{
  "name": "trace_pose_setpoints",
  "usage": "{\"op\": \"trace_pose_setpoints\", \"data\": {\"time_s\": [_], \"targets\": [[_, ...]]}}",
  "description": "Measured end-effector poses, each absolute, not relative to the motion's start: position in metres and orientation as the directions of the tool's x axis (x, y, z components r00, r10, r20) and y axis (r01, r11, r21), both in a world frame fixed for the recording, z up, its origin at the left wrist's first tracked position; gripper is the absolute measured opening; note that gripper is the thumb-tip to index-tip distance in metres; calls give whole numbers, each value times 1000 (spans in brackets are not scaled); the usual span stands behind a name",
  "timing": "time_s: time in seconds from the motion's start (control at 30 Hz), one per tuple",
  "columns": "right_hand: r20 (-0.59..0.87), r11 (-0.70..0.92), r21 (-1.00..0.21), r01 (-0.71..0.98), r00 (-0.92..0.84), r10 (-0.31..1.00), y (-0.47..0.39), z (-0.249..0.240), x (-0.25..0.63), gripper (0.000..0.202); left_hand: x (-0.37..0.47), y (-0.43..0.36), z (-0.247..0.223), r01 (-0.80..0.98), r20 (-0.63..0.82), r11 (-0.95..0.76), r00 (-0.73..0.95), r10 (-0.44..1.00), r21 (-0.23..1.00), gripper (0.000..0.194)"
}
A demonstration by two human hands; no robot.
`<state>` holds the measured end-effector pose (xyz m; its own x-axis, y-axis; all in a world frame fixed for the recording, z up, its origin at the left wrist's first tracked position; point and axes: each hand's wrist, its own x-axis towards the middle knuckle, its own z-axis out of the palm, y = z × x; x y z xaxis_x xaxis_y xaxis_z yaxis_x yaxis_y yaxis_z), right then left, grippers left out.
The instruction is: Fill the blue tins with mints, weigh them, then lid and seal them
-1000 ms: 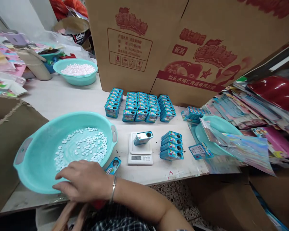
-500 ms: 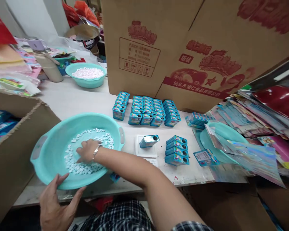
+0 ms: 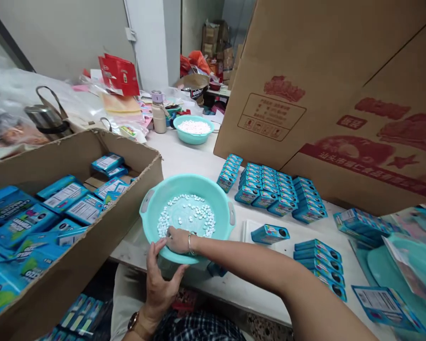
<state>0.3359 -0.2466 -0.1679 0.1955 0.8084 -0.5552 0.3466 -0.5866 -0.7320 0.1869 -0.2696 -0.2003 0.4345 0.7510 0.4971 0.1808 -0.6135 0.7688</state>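
Note:
A turquoise basin (image 3: 220,195) with grey handles stands on the table, small pale candies (image 3: 208,220) scattered over its bottom. My right hand (image 3: 179,240), with a bracelet at the wrist, is inside against the near wall among the candies. Its fingers are curled and partly hidden, so what they hold does not show. Just outside the near rim is my left hand (image 3: 160,283), thumb and fingers spread, fingertips by the rim. Right of the basin, a blue box (image 3: 270,234) with a dark round opening lies on a white scale (image 3: 247,231).
Rows of blue boxes (image 3: 266,187) stand before a large carton (image 3: 326,94), with another row (image 3: 321,260) nearer. An open carton of blue packs (image 3: 128,213) borders the left. A second candy basin (image 3: 193,137) and a bottle (image 3: 159,113) stand behind. Turquoise basins (image 3: 386,265) lie right.
The view has swung left, bringing the carton of packs into sight. My right hand has moved from the candies in the middle to the near wall, its fingers now curled. My left hand remains near the rim.

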Motion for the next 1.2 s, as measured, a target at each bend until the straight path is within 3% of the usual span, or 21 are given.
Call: {"op": "trace_pose_setpoints", "data": {"time_s": [0.13, 0.27, 0.43, 0.67, 0.77, 0.83, 1.0, 1.1, 1.2], "targets": [[-582, -603, -791, 106, 177, 794, -237, -167, 347, 17, 185, -270, -201, 170, 489, -595, 420, 765, 785, 98], [-604, -568, -768, -295, 40, 796, -239, -149, 376, 10, 185, -272, -196, 169, 511, -619, 422, 749, 767, 97], [-533, -330, -620, -711, 73, 843, -246, -130, 391, 20, 187, -269, -198, 211, 551, -659, 402, 731, 722, 94], [-442, 37, -402, -915, 229, 867, -277, -105, 403, 29, 180, -273, -168, 254, 518, -641, 412, 750, 724, 95], [-341, 258, -311, -915, 361, 868, -322, -86, 426, 32, 196, -285, -138, 175, 582, -704, 446, 680, 688, 84], [-306, 407, -366, -837, 521, 797, -360, -74, 444, 32, 222, -296, -117, 65, 595, -755, 572, 564, 653, 69], [-255, 635, -625, -454, 887, 384, -450, -67, 491, 36, 324, -321, -92, -141, 413, -751, 891, 187, 645, 61], [-240, 679, -676, -286, 957, 164, -481, -79, 513, 38, 390, -335, -97, -202, 307, -727, 952, 12, 656, 65], [-227, 691, -697, -192, 973, 42, -492, -94, 525, 37, 441, -353, -110, -202, 213, -724, 974, -78, 659, 68]]}}
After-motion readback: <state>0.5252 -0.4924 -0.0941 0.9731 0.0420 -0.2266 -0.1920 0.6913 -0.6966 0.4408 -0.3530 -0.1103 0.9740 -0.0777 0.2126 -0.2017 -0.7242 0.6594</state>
